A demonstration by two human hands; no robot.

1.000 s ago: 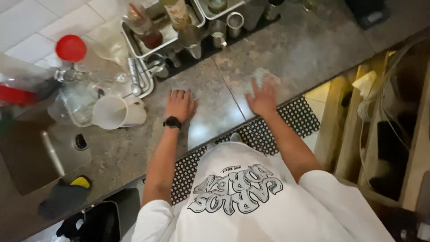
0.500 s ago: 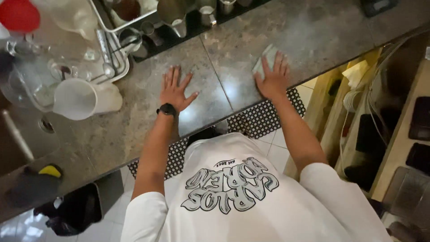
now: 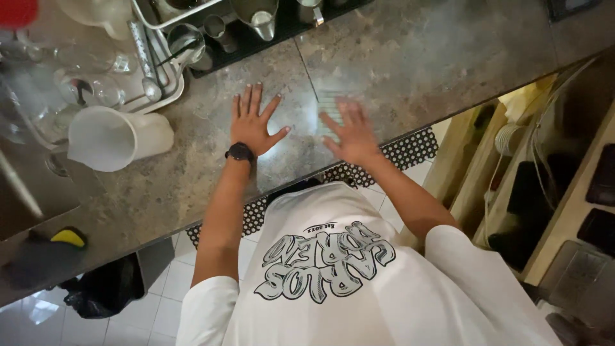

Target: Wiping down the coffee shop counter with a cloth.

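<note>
Fingers (image 3: 349, 118) of the right hand (image 3: 351, 136) spread wide and flat on a small pale folded cloth (image 3: 328, 106) on the speckled stone counter (image 3: 410, 57). It peeks out past the fingertips, blurry. The left hand (image 3: 251, 125) lies flat and spread, holding nothing. A wide swipe could knock the white plastic jug (image 3: 115, 138) nearby.

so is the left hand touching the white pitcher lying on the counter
Apart. The head view shows the left hand spread flat on the stone counter, with a plain stretch of bare counter between it and the white pitcher on its side.
</note>
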